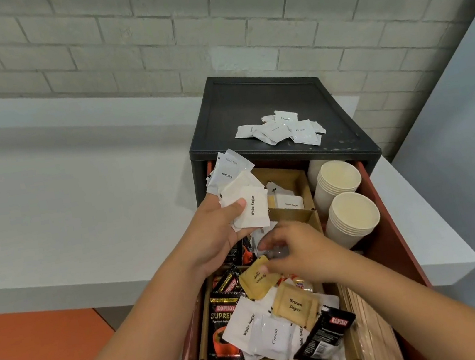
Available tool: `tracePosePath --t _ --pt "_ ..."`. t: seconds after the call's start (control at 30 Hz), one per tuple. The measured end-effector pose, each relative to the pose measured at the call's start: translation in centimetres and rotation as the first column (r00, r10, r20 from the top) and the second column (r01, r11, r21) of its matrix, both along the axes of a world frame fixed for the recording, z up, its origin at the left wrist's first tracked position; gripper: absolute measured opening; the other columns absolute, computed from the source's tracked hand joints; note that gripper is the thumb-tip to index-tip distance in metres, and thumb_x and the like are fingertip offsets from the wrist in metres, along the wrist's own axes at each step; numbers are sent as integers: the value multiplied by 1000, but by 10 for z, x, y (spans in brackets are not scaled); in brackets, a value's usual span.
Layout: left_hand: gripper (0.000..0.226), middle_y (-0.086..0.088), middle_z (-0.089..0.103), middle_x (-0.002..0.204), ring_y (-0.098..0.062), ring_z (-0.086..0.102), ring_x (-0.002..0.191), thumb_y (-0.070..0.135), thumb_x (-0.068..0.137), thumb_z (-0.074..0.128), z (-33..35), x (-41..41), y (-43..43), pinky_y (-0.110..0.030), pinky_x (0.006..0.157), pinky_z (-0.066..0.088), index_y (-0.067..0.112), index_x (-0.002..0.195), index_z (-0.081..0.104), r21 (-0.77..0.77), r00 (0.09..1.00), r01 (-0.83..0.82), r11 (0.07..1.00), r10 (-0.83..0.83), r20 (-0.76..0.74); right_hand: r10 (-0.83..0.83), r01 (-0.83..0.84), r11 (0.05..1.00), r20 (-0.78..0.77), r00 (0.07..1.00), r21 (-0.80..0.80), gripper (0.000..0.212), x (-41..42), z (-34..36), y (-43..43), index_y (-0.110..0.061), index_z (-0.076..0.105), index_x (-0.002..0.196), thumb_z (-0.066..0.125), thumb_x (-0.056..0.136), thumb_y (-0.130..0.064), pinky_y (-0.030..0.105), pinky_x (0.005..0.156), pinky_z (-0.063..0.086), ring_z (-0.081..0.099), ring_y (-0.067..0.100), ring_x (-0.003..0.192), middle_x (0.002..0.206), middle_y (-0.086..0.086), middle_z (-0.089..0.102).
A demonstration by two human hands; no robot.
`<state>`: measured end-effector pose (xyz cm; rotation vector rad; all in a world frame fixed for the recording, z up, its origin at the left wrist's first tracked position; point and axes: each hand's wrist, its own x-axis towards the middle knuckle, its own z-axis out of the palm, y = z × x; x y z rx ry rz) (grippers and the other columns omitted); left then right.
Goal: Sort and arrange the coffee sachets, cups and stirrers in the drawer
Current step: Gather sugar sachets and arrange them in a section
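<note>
A fan of white sachets is clamped between the thumb and curled fingers of the left hand, held above the far left part of the red drawer. The right hand is held low over the middle of the drawer, its fingers curled and blurred (whether anything is pinched cannot be told). A brown sugar sachet lies tilted just near and left of that thumb tip, so the right hand is judged the nearer for taking it. To the right, cups are stacked.
</note>
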<state>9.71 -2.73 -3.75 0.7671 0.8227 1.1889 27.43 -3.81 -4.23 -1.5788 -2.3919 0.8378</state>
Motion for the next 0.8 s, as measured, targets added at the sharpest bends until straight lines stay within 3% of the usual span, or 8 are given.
tracePosePath --t 0.1,0.2,0.3,0.43,0.53,0.7,0.8 --pt "47 -3 67 121 -20 72 100 2 97 53 0 0 1 -31 67 60 19 140 43 -7 1000 -4 1000 4 5 30 -36 996 75 997 84 30 -9 -8 -3 -22 70 106 78 78 -31 29 87 47 52 14 98 104 0 58" --pt "46 -4 66 121 -18 72 98 1 98 52 0 0 1 -31 67 60 18 140 43 -3 1000 -6 1000 6 16 35 -35 997 5 999 76 7 -9 -12 0 -23 66 88 72 85 -20 16 70 44 55 7 80 89 -7 59" --pt "48 -5 66 122 -18 72 98 1 98 52 -1 -1 1 -32 67 60 15 142 42 -3 1000 -19 1000 19 23 -54 52 998 -102 993 -24 14 -1 -6 6 -28 56 83 64 91 -20 11 56 43 56 2 70 83 -11 60" --pt "50 -4 65 125 -19 71 102 2 98 53 -2 -1 3 -33 70 60 19 143 42 8 999 -19 1000 19 32 -342 385 919 -319 884 82 15 6 3 32 -26 49 88 56 95 -14 30 62 54 63 17 78 92 -1 60" --pt "50 -5 63 129 -20 71 104 3 97 54 -3 -1 3 -33 70 60 21 142 43 6 1000 -16 1000 16 21 -474 550 828 -386 791 109 14 1 5 62 -22 54 93 51 97 -9 27 65 50 62 22 94 105 2 60" --pt "47 -4 62 128 -20 71 101 4 97 55 -2 -1 2 -33 68 60 22 139 44 -7 999 -30 1000 30 17 -505 555 827 -315 803 90 17 -9 -1 94 -21 60 91 54 96 -6 26 72 44 57 20 97 111 4 62" --pt "46 -4 63 125 -18 72 98 4 97 56 -2 -1 2 -32 66 60 20 138 44 -15 999 -35 999 36 23 -518 550 834 -288 806 39 18 -11 -8 99 -22 63 88 56 95 -7 30 76 51 59 24 104 115 6 63"
